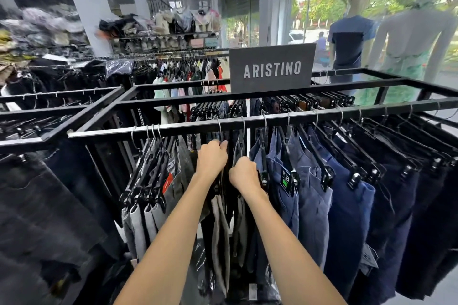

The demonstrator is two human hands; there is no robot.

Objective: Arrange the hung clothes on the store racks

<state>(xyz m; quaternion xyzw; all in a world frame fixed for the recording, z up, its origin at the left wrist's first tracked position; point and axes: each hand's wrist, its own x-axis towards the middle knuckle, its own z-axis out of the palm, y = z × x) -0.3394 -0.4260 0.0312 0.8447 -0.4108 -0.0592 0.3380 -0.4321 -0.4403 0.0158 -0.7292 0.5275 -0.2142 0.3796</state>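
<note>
A black metal rack rail [173, 129] runs across in front of me, hung with trousers on clip hangers. Grey trousers [146, 220] hang bunched at the left, blue trousers [309, 193] and dark navy ones [401, 193] spread to the right. In the middle hang dark and khaki trousers [219, 230]. My left hand [212, 160] is closed around the hanger [220, 129] of one middle pair, just under the rail. My right hand [244, 173] grips the neighbouring hanger [243, 129] slightly lower and to the right.
A dark "ARISTINO" sign [272, 68] stands on the rack's back bar. Black jeans [42, 205] hang on the adjoining rack at the left. More racks of clothes [188, 74] fill the back. Two mannequins [352, 39] stand by the window at the right.
</note>
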